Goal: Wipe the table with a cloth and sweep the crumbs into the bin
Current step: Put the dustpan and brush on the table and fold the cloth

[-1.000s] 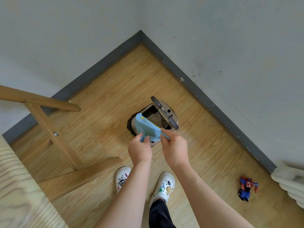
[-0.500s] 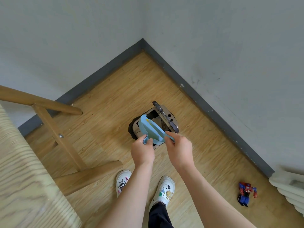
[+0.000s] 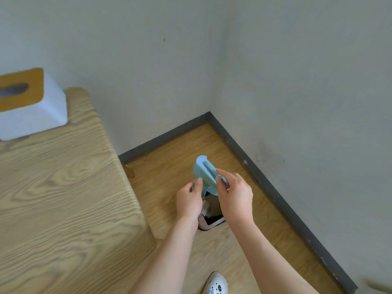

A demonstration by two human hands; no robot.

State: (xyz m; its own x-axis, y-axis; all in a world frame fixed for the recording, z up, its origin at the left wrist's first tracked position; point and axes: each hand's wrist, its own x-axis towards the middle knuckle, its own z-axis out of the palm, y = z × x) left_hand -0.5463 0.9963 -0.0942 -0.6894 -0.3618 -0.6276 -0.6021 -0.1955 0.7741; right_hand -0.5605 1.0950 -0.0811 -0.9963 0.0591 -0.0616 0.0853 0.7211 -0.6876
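Head view: fingers of left hand (image 3: 188, 201) and right hand (image 3: 236, 198) clamp the blue cloth (image 3: 205, 171) above the bin (image 3: 210, 222) by the bench (image 3: 63, 198) right edge.

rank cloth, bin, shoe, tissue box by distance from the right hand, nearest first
1. cloth, pinched by the right hand
2. bin, just under it
3. shoe, on the floor below
4. tissue box, far left on the table

My cloth (image 3: 204, 175) is pale blue. The table (image 3: 63, 198) shows bold tan wood grain; the tissue box (image 3: 36, 111) is white with an ochre top. Skirting board (image 3: 275, 194) dark grey, wall (image 3: 297, 81) pale grey, my shoe (image 3: 215, 285) white with coloured charms.
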